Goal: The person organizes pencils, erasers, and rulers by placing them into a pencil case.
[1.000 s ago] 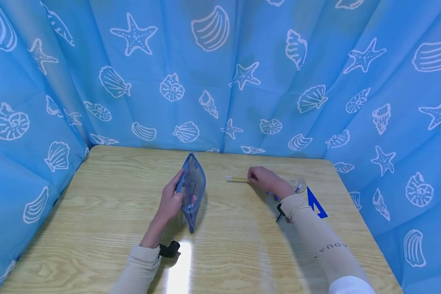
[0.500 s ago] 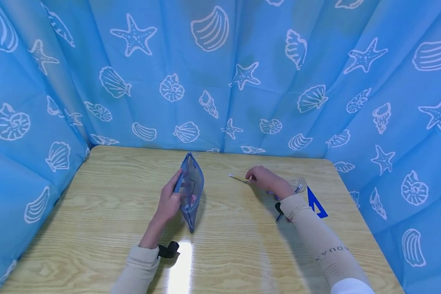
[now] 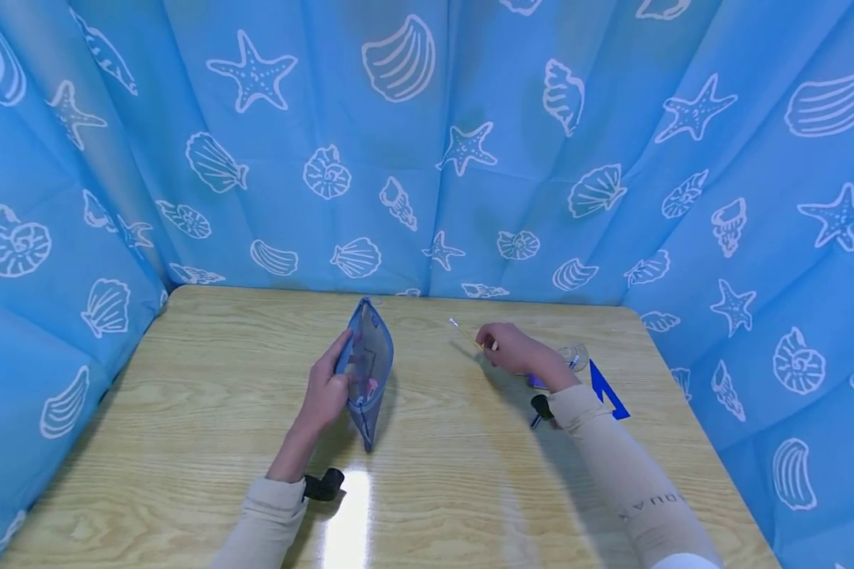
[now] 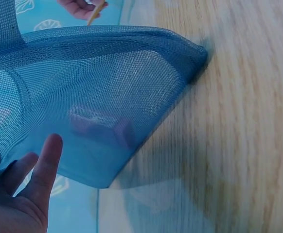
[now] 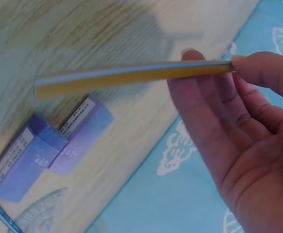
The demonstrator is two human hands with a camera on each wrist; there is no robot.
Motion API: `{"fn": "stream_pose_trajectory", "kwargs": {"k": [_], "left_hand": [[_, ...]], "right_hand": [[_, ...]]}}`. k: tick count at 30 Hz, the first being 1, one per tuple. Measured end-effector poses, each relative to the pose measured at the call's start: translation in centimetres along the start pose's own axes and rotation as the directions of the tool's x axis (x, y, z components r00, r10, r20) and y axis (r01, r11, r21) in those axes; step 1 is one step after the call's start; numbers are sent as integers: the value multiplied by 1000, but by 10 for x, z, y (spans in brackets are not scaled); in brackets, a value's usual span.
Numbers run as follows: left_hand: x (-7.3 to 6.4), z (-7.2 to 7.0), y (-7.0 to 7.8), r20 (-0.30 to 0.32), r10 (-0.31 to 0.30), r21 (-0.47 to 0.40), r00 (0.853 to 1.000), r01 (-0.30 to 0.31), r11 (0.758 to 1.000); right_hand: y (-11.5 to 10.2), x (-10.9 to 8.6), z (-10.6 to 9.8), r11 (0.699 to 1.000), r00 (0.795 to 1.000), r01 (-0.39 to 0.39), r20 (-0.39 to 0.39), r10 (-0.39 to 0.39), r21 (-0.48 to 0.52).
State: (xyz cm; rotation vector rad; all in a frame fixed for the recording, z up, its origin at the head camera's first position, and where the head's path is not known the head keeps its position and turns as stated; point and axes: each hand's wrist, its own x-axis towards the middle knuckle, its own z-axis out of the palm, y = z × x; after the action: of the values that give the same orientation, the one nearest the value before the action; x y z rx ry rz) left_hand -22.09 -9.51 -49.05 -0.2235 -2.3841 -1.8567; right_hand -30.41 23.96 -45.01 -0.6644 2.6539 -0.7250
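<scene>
My left hand [image 3: 326, 387] grips the near side of a blue mesh zipper pouch [image 3: 365, 415], which stands on the table with its mouth spread apart. Inside the pouch lies a small pink item [image 3: 372, 387], dim through the mesh in the left wrist view. To the right, my right hand [image 3: 515, 348] pinches a yellow pencil [image 5: 132, 77] between thumb and fingertips, raised above the tabletop. Its white end points toward the back of the table. Two small purple boxes [image 5: 20, 160] lie beneath it in the right wrist view, partly hidden by my hand in the head view.
Beside my right forearm lie a blue set square [image 3: 601, 387] and a clear protractor [image 3: 576, 356]. A dark pen-like stick [image 3: 536, 423] shows under my right wrist. A blue shell-print curtain [image 3: 427, 158] closes off the table's back and sides.
The pencil has turned in my right fingers, its white end swinging from pointing left to pointing up and back. My left hand and the pouch stay nearly still.
</scene>
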Motion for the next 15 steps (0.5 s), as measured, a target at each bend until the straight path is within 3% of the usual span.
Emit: {"fn": "stream_pose_trajectory", "kwargs": {"k": [7, 15], "left_hand": [[-1, -1, 3, -2, 0, 30, 1000, 0, 1000], [1, 1, 1, -1, 1, 55, 1000, -1, 999]], "right_hand": [[5, -6, 4, 984, 994, 58, -102, -42, 167], [6, -13, 11, 941, 993, 23, -117, 18, 338]]}}
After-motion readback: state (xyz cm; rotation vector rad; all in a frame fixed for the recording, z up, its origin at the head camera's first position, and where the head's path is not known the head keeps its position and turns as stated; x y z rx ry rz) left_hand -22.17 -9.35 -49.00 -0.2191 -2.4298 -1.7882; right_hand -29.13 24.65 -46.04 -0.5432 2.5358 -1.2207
